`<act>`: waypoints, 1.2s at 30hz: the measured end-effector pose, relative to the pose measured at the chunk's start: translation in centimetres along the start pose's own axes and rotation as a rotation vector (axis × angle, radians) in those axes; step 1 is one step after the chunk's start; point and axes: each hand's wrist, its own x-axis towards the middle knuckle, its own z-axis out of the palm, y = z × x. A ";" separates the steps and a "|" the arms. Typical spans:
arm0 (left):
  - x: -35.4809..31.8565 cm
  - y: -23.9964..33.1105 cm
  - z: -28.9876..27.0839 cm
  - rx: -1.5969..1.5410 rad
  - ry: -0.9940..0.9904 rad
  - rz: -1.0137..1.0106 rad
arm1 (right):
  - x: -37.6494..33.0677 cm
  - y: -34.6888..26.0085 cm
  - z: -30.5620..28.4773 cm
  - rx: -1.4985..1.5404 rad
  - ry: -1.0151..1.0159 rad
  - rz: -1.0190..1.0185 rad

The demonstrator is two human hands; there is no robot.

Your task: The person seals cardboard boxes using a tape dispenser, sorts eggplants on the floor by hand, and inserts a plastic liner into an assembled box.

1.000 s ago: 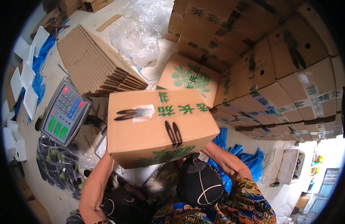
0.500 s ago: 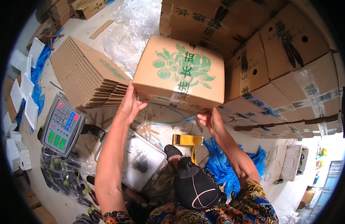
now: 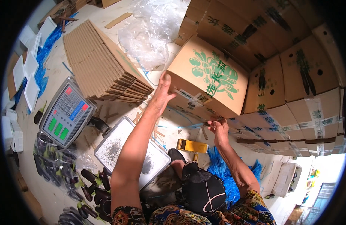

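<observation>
In the head view, a cardboard box (image 3: 214,75) with a green vegetable print sits up front, right of centre, close beside the stacked boxes (image 3: 304,108). The left hand (image 3: 161,93) lies against its near left corner, thumb up; the right hand (image 3: 219,131), fingers curled, is at its lower near edge. Whether either one grips cannot be told. Below the left forearm is a scale plate (image 3: 158,165) dusted with dirt, its keypad (image 3: 66,112) to the left. Folded cartons (image 3: 105,63) stand beyond the keypad; bagged eggplants (image 3: 53,161) lie at left, blue strips (image 3: 233,183) below the right forearm.
</observation>
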 end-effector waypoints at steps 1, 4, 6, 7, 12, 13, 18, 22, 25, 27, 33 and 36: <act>0.4 -0.7 -0.3 0.030 -0.028 0.023 | 0.0 0.3 0.0 -0.027 -0.004 -0.041; 0.1 -0.7 -0.6 0.036 -0.044 0.033 | -0.5 0.7 1.2 -0.070 -0.015 -0.054; -0.5 -1.2 -1.4 -0.029 -0.062 0.024 | -1.1 0.8 2.5 -0.070 0.011 0.023; -0.6 -1.6 -1.0 -0.040 -0.034 0.037 | -0.3 1.6 1.9 -0.021 0.028 0.000; -1.1 -1.1 0.3 -0.077 0.007 0.055 | 4.3 4.1 0.2 0.012 0.035 -0.093; -1.0 -1.3 0.0 -0.080 0.019 0.032 | 4.5 4.7 0.3 0.039 0.086 -0.116; -0.9 -2.2 0.2 0.027 0.061 -0.008 | 4.8 3.8 -1.3 -0.074 0.065 0.054; -2.6 -1.9 -1.7 0.406 0.134 -0.004 | -1.1 -0.1 3.6 -0.041 -0.014 0.267; -3.8 -1.9 -3.4 0.583 0.208 0.044 | -6.1 -2.7 8.0 -0.217 -0.291 0.110; -6.1 -0.3 -5.4 0.557 0.103 -0.155 | -6.4 -5.0 11.7 -0.311 -0.561 -0.080; -12.3 0.9 -9.8 0.977 0.144 -0.298 | -0.1 -10.1 26.6 -0.447 -0.505 -0.617; -14.4 0.4 -11.9 0.904 0.227 -0.278 | 1.6 -10.2 31.9 -0.384 -0.519 -0.569</act>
